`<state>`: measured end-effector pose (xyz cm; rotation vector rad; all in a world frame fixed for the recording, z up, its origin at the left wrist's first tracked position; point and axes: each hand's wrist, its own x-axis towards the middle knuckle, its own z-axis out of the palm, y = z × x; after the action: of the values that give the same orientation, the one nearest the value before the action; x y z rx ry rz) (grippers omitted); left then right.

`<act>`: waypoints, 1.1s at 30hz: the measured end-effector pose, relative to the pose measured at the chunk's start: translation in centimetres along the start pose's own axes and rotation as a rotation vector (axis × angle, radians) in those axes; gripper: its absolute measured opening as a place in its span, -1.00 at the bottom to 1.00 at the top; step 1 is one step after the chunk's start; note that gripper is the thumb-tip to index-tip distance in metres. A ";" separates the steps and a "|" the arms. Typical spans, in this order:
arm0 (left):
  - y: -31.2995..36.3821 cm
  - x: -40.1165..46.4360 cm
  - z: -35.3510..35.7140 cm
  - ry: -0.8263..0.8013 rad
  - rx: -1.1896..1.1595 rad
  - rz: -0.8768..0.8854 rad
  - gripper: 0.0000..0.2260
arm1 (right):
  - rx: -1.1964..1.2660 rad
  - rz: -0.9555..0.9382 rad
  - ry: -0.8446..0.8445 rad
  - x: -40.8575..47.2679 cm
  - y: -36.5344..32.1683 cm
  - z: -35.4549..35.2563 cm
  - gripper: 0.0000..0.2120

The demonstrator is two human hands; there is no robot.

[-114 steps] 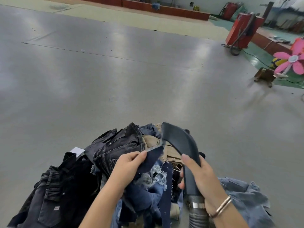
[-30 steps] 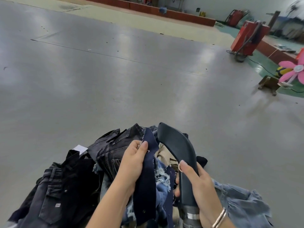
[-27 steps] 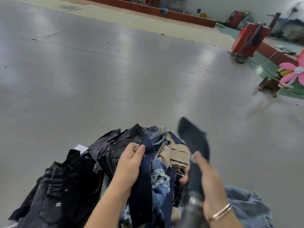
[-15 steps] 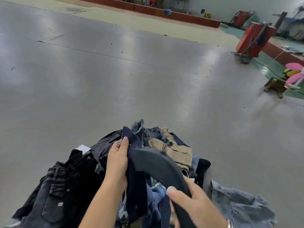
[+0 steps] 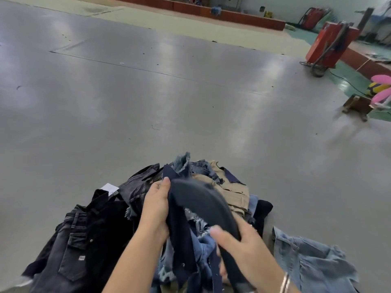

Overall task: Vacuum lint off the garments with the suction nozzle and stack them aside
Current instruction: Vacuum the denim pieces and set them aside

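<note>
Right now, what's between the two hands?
Head view: a dark navy garment strip, gripped by the left hand; the right hand holds the suction nozzle against it.

A heap of garments (image 5: 213,185) lies on the floor (image 5: 148,102) at the near edge of the view. On its left side lies a pair of trousers (image 5: 80,246), with a paper tag (image 5: 109,188) just behind them. To the right of the heap, apart from it, lies a denim piece (image 5: 313,263). Over the heap's middle, the left hand (image 5: 155,205) grips a cloth strip (image 5: 179,229); just right of it the right hand (image 5: 243,244) holds the suction nozzle (image 5: 203,199), whose mouth touches the strip. Far behind at the right stands a machine (image 5: 330,46), and nearer, a low stool (image 5: 357,105).
</note>
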<state>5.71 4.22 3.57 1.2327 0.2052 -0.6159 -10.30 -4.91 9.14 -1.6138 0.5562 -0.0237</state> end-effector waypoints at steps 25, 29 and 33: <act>-0.9 1.2 -0.4 0.057 -0.164 -0.221 -0.70 | -0.142 -0.047 0.014 -0.3 0.8 0.8 -0.75; -1.3 0.7 0.0 0.031 -0.166 -0.167 -0.71 | 0.010 -0.064 0.123 0.3 0.1 -1.2 -0.73; 0.0 1.5 -1.0 0.123 -0.265 -0.209 -0.72 | -0.128 -0.027 0.018 -1.0 2.0 -1.0 -0.68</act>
<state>7.18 4.69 2.52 0.9990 0.5077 -0.6698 -12.21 -5.56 7.66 -1.7472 0.5591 -0.0230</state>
